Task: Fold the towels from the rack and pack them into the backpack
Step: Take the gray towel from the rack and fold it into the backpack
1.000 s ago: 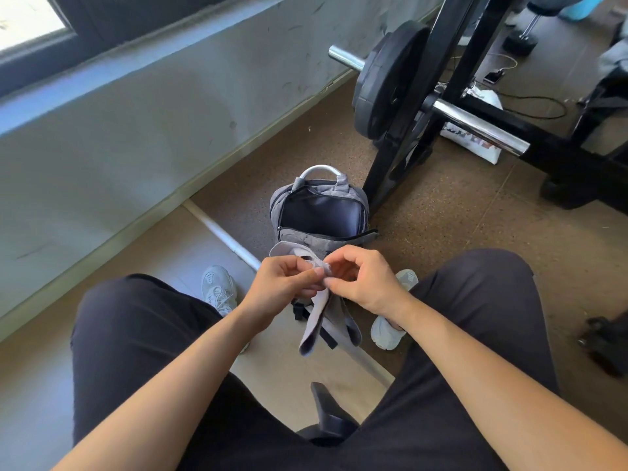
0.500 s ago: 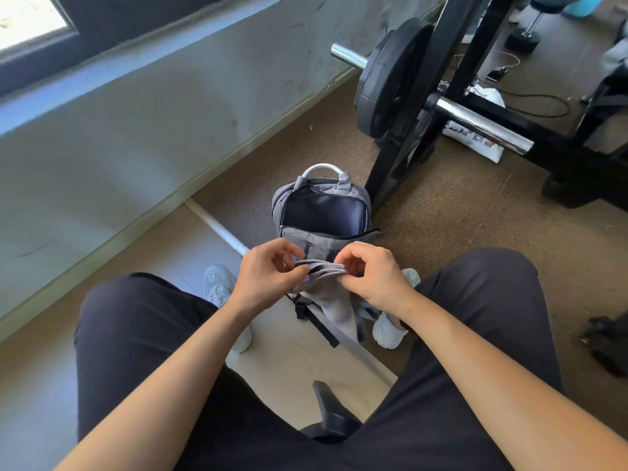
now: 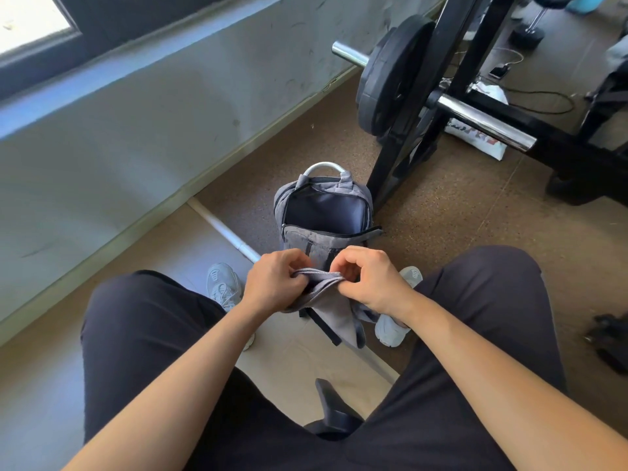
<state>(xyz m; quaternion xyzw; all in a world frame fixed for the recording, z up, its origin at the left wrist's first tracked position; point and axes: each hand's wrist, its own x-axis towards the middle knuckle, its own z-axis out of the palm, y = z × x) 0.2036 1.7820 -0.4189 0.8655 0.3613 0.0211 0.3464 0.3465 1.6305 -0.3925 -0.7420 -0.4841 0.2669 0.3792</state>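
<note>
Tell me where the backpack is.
The backpack stands open on the floor mid-view, just beyond the left hand and right hand holding the towel, left of the black rack.

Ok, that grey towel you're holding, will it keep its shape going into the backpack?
Probably floppy: the grey towel sags in a loose tail below where the left hand and right hand pinch it. Likely light, since fingertip pinches carry it. Expect it to slump open once released.

The backpack (image 3: 324, 215) is stood on the floor between the shoes (image 3: 222, 287) — just left of the rack's upright (image 3: 407, 144). The towel (image 3: 328, 297) is held before it, the left hand (image 3: 273, 280) and right hand (image 3: 372, 278) at either side.
</note>
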